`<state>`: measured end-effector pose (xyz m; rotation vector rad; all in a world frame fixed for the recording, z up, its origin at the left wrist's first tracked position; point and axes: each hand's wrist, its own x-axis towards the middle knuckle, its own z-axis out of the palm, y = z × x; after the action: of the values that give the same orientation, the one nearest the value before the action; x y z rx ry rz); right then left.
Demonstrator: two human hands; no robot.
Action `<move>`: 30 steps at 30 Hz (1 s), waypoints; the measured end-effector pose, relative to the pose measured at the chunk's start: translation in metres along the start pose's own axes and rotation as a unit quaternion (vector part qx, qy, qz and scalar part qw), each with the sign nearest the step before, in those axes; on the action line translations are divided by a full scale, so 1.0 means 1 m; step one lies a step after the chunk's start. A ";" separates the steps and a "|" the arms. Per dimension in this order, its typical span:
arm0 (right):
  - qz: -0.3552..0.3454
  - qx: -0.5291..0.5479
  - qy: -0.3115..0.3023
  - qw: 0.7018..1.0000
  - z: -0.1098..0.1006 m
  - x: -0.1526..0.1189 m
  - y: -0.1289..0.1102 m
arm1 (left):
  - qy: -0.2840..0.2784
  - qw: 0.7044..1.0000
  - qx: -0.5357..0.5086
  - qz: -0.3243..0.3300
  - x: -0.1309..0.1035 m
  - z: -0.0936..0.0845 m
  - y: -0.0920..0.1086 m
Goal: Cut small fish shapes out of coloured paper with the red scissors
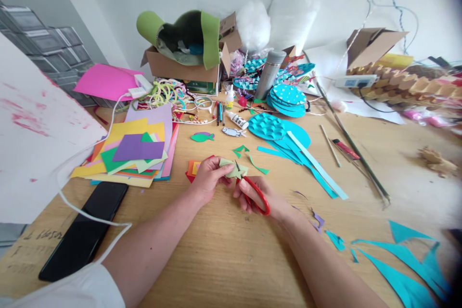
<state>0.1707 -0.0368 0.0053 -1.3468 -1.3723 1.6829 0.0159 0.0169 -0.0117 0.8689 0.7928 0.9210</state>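
Note:
My left hand (pixel 211 176) pinches a small piece of pale green paper (pixel 228 167) above the middle of the table. In my right hand (pixel 260 195) is a pair of red-handled scissors (pixel 266 204), its blades slightly apart at the paper's right part. Just behind the hands lie curled green paper offcuts (pixel 254 162). A green fish cutout (pixel 202 137) with a purple edge rests farther back, near a white fish cutout (pixel 234 132) with a dark outline. Partly hidden by my left hand are small orange and red paper squares (pixel 193 168).
Colored paper sheets (pixel 137 149) are stacked at left, beside a black phone (pixel 84 231) crossed by a white cable. Blue paper discs and strips (pixel 299 142) lie right of center. Blue scraps (pixel 407 255) cover the front right. A grey thermos (pixel 270 74) stands behind.

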 end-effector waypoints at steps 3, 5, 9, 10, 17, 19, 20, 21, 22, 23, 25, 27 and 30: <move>-0.006 0.005 -0.004 1.000 0.000 0.000 0.000 | -0.005 1.000 -0.012 -0.003 0.000 0.000 -0.001; -0.014 0.015 -0.008 1.000 0.000 0.000 -0.001 | -0.001 1.000 -0.017 -0.010 0.000 0.000 -0.001; -0.026 0.036 -0.010 0.999 0.000 0.001 -0.001 | 0.005 1.000 -0.018 -0.019 0.001 0.001 -0.001; -0.026 0.040 -0.010 0.999 0.000 0.001 0.000 | 0.002 1.000 -0.015 -0.018 0.000 0.001 -0.001; -0.021 0.030 -0.013 0.999 -0.001 0.002 0.004 | -0.009 1.000 0.012 -0.012 -0.002 0.002 0.000; -0.017 0.028 -0.009 0.999 -0.001 0.002 0.004 | -0.007 1.000 0.016 -0.008 -0.002 0.002 -0.001; -0.016 0.029 -0.006 0.999 -0.001 0.002 0.003 | -0.006 1.000 0.018 -0.006 -0.002 0.002 -0.001; -0.015 0.030 -0.003 0.999 -0.001 0.002 0.002 | -0.005 1.000 0.019 -0.005 -0.001 0.002 -0.002; -0.013 0.030 -0.001 0.999 0.000 0.002 0.001 | -0.006 1.000 0.021 -0.004 -0.001 0.002 -0.002; -0.012 0.030 0.001 0.999 0.000 0.002 0.000 | -0.008 1.000 0.022 -0.003 -0.001 0.001 -0.002; -0.009 0.029 0.003 1.000 0.001 0.002 -0.001 | -0.014 1.000 0.023 -0.001 0.000 0.001 -0.002; -0.006 0.025 0.006 1.000 0.002 0.001 -0.003 | -0.017 1.000 0.021 0.000 0.000 0.001 -0.003; -0.005 0.022 0.010 1.000 0.002 0.001 -0.004 | -0.017 1.000 0.019 0.002 0.000 0.001 -0.003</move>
<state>0.1676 -0.0360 0.0083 -1.3259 -1.3209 1.6797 0.0174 0.0156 -0.0137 0.9171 0.7824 0.8949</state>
